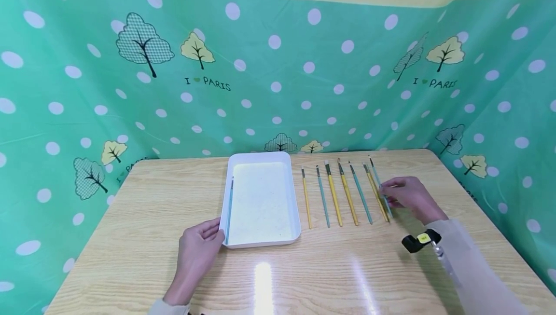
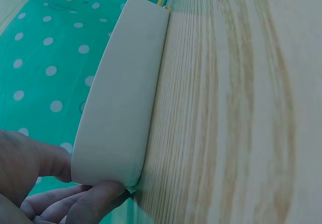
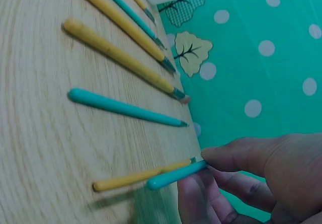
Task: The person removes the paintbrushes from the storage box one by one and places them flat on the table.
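Observation:
A white rectangular tray (image 1: 262, 244) lies on the table with one teal paintbrush (image 1: 229, 209) along its left side. My left hand (image 1: 200, 245) grips the tray's near left corner, thumb on the rim and fingers against the outer wall, as the left wrist view also shows. At the right end of a row of brushes, my right hand (image 1: 408, 197) pinches a teal paintbrush (image 3: 176, 175) between thumb and fingers. That brush is close beside a yellow paintbrush (image 3: 136, 177) on the table; whether they touch I cannot tell.
Between tray and right hand, several yellow and teal paintbrushes lie side by side, among them a thick yellow one (image 1: 333, 194) and a teal one (image 1: 360, 193). A green dotted curtain (image 1: 304, 88) hangs behind the wooden table (image 1: 330, 276).

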`<control>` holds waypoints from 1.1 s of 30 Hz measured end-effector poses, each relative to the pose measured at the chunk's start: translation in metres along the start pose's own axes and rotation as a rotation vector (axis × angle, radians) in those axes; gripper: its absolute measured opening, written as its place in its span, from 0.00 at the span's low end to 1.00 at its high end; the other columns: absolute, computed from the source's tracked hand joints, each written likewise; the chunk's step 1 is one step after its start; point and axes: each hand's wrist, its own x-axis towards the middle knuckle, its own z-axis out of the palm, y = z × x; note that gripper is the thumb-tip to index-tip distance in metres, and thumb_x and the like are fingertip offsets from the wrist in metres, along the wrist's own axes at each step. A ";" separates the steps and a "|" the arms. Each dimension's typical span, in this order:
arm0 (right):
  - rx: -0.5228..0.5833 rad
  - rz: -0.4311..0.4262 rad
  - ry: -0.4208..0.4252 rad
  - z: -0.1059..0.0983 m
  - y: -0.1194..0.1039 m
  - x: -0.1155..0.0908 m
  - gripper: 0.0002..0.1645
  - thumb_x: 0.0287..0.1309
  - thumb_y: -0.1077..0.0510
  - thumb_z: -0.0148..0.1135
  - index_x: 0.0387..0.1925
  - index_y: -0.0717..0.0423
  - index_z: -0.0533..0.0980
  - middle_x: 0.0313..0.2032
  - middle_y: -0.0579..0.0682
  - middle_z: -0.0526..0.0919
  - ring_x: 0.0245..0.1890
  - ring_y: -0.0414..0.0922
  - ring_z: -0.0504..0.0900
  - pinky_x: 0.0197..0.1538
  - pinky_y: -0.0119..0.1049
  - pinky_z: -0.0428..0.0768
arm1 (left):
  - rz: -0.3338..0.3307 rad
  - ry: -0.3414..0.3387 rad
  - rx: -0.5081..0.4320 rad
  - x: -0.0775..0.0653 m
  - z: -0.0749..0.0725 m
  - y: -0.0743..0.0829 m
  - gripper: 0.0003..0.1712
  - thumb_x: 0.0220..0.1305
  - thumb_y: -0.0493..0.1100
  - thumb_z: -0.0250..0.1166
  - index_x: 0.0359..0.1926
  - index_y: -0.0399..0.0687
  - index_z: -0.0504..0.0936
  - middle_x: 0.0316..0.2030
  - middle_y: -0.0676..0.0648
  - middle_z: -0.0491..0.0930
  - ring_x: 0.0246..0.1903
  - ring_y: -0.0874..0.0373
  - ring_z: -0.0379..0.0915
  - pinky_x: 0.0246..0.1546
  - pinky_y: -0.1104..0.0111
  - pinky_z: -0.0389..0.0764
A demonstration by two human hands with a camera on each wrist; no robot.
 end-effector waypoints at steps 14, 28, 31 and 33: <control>-0.044 0.064 0.060 -0.010 0.013 0.008 0.24 0.70 0.57 0.59 0.58 0.73 0.75 0.40 0.57 0.85 0.34 0.41 0.83 0.37 0.32 0.89 | -0.002 0.001 0.003 -0.001 -0.001 0.001 0.23 0.65 0.36 0.62 0.60 0.33 0.80 0.55 0.32 0.84 0.55 0.41 0.84 0.49 0.68 0.89; -0.145 0.067 0.115 -0.008 0.030 0.020 0.19 0.66 0.56 0.63 0.50 0.69 0.81 0.42 0.59 0.85 0.34 0.44 0.83 0.35 0.32 0.86 | -0.003 -0.002 0.006 -0.001 -0.001 0.001 0.23 0.66 0.36 0.62 0.61 0.33 0.80 0.55 0.32 0.84 0.55 0.41 0.84 0.49 0.69 0.89; -0.149 0.053 0.130 -0.008 0.031 0.021 0.18 0.65 0.57 0.65 0.48 0.69 0.81 0.39 0.58 0.86 0.33 0.43 0.83 0.33 0.33 0.86 | -0.003 -0.001 0.008 -0.001 -0.001 0.001 0.23 0.66 0.36 0.62 0.61 0.33 0.79 0.55 0.32 0.84 0.55 0.41 0.84 0.49 0.68 0.89; -0.156 0.041 0.139 -0.008 0.030 0.021 0.17 0.64 0.57 0.66 0.46 0.69 0.82 0.37 0.57 0.86 0.31 0.43 0.83 0.32 0.33 0.86 | -0.006 0.000 0.008 -0.001 -0.001 0.001 0.23 0.66 0.36 0.62 0.61 0.33 0.79 0.55 0.32 0.84 0.55 0.41 0.84 0.49 0.68 0.89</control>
